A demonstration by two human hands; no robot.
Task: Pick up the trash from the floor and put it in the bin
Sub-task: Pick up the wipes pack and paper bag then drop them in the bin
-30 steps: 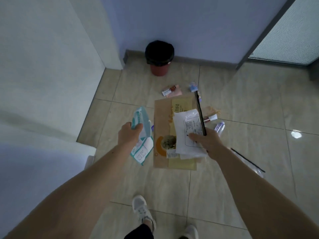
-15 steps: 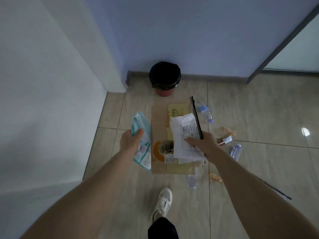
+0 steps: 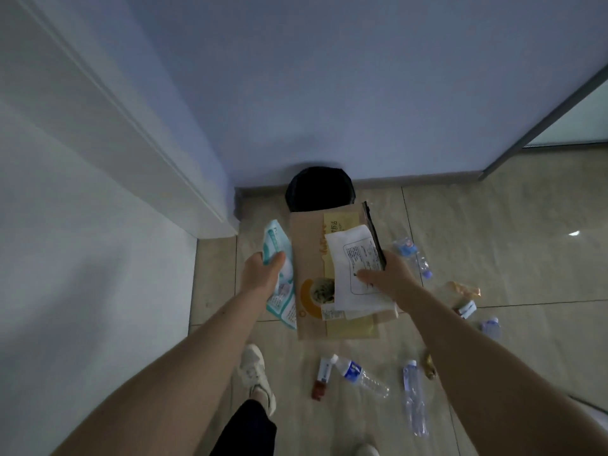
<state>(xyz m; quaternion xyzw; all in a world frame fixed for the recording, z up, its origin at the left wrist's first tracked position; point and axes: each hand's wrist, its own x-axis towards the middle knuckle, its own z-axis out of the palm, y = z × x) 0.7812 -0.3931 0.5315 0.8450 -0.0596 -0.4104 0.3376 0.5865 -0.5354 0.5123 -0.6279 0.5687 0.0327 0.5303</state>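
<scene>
Trash is split between both hands, probably so it all goes in one trip: left hand [image 3: 263, 274] closed around a teal packet [image 3: 279, 274], right hand [image 3: 390, 278] pinching a paper stack [image 3: 329, 258]. Bin [image 3: 319, 189] sits just ahead by the wall; bottles [image 3: 362, 376] remain on the floor.

Bin [image 3: 318, 188] has a black liner, my brown paper bag [image 3: 307, 258] has an orange ring print, wipes pack [image 3: 279, 281] is teal and white, floor [image 3: 493, 225] is beige tile.

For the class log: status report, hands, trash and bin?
Left hand gripping teal packet. Right hand gripping brown paper bag with white papers. Bin ahead. Bottles on floor.
</scene>
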